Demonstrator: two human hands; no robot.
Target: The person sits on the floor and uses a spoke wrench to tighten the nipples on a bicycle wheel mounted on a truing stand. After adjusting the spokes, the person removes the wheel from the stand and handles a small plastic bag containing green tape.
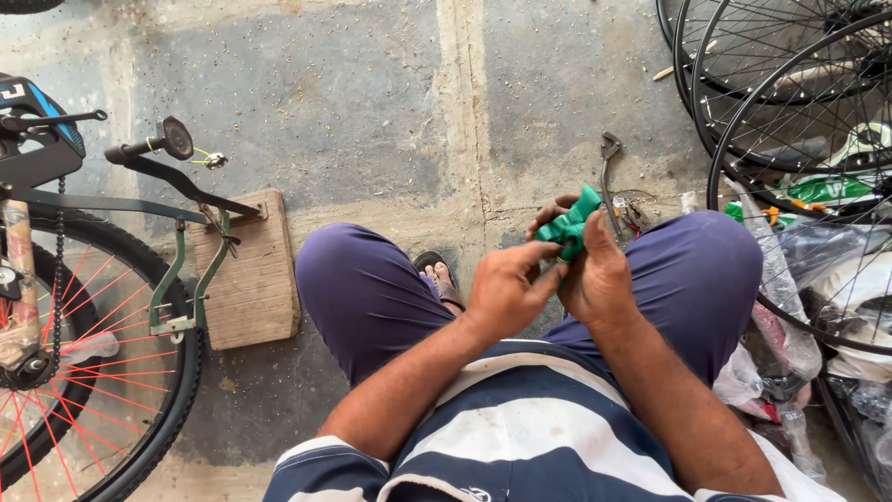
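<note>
I am squatting, knees in purple trousers on either side. Both hands meet in front of me between my knees. My right hand (599, 274) grips a small green plastic piece (573, 223) that sticks out above its fingers. My left hand (505, 290) closes on the lower end of the same green piece, thumb pressed against it. The lower part of the piece is hidden by my fingers.
A bicycle rear wheel with red spokes (88, 353) stands at the left, its kickstand (186, 270) resting on a wooden block (253, 279). Pliers (608, 167) lie on the concrete floor beyond my hands. Bare spoked wheels (799, 102) and plastic-wrapped parts (818, 279) crowd the right.
</note>
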